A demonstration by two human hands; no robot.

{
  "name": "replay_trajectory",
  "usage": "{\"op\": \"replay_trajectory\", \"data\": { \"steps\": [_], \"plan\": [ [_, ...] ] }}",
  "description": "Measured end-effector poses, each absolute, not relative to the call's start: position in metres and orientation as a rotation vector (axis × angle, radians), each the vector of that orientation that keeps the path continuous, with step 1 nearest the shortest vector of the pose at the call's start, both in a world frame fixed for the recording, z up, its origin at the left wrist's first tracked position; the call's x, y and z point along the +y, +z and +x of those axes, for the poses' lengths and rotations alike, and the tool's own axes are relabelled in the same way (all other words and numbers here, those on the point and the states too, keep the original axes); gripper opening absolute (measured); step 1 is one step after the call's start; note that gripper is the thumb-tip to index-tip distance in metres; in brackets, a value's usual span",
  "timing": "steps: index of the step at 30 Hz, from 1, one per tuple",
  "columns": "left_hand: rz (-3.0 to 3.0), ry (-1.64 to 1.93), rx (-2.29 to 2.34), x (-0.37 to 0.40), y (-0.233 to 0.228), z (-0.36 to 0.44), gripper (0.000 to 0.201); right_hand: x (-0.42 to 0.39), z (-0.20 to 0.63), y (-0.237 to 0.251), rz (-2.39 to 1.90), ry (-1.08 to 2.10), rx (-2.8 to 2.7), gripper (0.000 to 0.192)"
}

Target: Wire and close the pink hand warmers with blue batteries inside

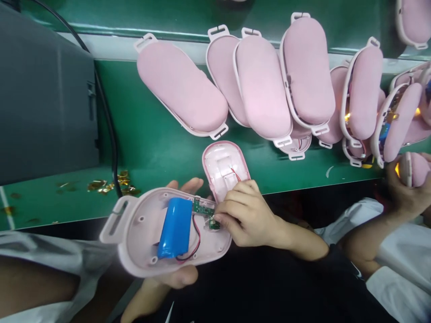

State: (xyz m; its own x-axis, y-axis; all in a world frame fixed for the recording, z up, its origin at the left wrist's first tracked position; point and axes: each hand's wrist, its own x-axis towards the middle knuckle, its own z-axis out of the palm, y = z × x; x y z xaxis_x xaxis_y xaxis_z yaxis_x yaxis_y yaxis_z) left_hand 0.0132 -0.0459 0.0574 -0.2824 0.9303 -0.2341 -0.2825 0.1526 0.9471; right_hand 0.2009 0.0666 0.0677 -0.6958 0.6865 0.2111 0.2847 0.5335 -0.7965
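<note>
My left hand grips an open pink plastic housing from underneath, thumb along its near rim and fingers behind the far side. Inside the housing lie a blue battery pack, a red and black wire and a green circuit board. My right hand is closed in a pinch at the right end of the board; whatever is between its fingertips is hidden. Just behind that hand is a pink cover, inner side up, and its thin red wire runs down towards my fingers.
Several pink padded units lean along the back of the green bench. At left stand a dark grey box and a black cable, near gold foil scraps. A co-worker's hand holds a pink unit at right.
</note>
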Motion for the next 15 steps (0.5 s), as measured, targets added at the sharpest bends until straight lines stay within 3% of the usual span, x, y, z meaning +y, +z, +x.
{"op": "replay_trajectory", "data": {
  "steps": [7,11,15],
  "plan": [
    [0.673,1.444,1.321,-0.048,0.048,0.020,0.120,0.067,0.198,0.071,-0.803,1.137,-2.327,0.022],
    [0.551,1.670,1.327,-0.043,0.043,0.033,0.113,0.078,0.199,0.080,-0.818,1.243,-2.428,0.018],
    [0.532,1.525,1.280,-0.047,0.043,0.027,0.116,0.090,0.194,0.090,-0.915,1.241,-2.578,0.035]
  ]
}}
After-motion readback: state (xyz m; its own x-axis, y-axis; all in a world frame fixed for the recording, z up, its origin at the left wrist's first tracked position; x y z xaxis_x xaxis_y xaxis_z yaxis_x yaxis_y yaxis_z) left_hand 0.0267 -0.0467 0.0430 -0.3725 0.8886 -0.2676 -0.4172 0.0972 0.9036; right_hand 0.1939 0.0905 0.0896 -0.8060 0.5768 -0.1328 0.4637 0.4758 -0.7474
